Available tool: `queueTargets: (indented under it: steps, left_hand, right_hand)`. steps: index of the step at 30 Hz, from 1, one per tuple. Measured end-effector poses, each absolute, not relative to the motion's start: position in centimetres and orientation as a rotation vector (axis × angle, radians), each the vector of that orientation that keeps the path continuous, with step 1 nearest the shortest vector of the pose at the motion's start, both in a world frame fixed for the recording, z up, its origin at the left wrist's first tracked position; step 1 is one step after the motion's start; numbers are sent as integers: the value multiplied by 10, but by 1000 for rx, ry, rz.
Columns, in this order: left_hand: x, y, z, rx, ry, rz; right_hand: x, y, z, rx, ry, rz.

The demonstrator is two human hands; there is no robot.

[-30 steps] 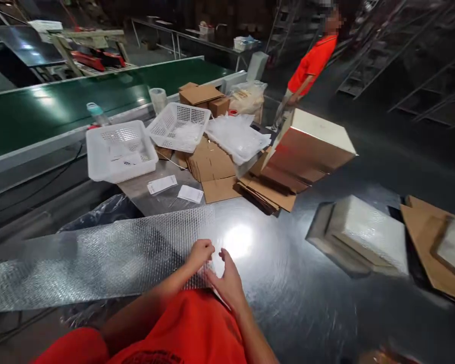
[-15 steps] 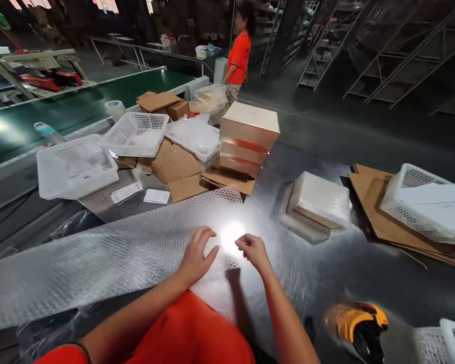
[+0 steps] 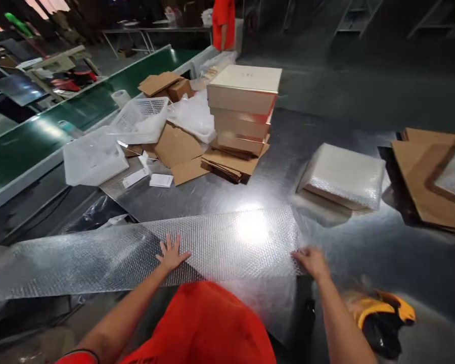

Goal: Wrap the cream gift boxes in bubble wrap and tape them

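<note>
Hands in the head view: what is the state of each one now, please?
Left hand: open, spread on the bubble wrap.
Right hand: closed, pinching the bubble wrap's right end.

I count two hands of my own: one left (image 3: 170, 257), one right (image 3: 313, 260). Under them I have one sheet of bubble wrap (image 3: 227, 242), across the lower middle of the frame. Two white slips (image 3: 161, 180) lie left of centre. At upper left I count two white baskets (image 3: 136, 137), one bottle (image 3: 67, 127), one white roll (image 3: 120, 98) and one green conveyor belt (image 3: 45, 129). The box stack (image 3: 244, 91) at upper centre shows me three tiers. Rightward I find one wrapped box (image 3: 343, 172) and, lower right, one yellow-and-black tool (image 3: 384, 316). Flat cardboard (image 3: 178, 146) overlaps too much for me to count. One other person (image 3: 223, 28) stands at top centre.
</note>
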State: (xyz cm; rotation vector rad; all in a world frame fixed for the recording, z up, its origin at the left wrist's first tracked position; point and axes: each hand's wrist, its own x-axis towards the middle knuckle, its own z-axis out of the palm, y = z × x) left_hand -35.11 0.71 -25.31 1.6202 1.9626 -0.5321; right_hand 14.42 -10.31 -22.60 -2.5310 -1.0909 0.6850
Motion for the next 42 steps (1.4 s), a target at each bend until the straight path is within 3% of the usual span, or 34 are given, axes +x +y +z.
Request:
queueTargets:
  steps: [6, 11, 14, 20, 25, 29, 32, 38, 42]
  left_hand:
    - [-332, 35, -254, 1670, 1926, -592]
    - [-326, 57, -246, 1656, 1880, -590]
    - [-325, 62, -244, 1668, 1860, -590]
    - [-321, 54, -244, 1665, 1908, -583]
    - [-318, 51, -247, 1624, 1866, -444]
    - [-316, 53, -258, 1557, 1866, -375]
    - [-316, 53, -269, 1533, 1848, -391]
    - [-310, 55, -281, 1471, 1813, -456]
    - [-302, 58, -270, 1509, 1767, -775]
  right_hand:
    - [83, -94, -234, -2571, -1397, 400]
    - [54, -73, -251, -2449, -1954, 524]
    - [61, -74, -272, -2589, -1870, 654]
    - [78, -90, -303, -2612, -1898, 555]
    - [94, -74, -294, -2491, -1629, 656]
    - [107, -20, -251, -2284, -1038, 971]
    - [118, 45, -204, -2092, -856, 1016]
    - [115, 194, -51, -1588, -609, 1217]
    - [93, 261, 38, -1420, -100, 1184]
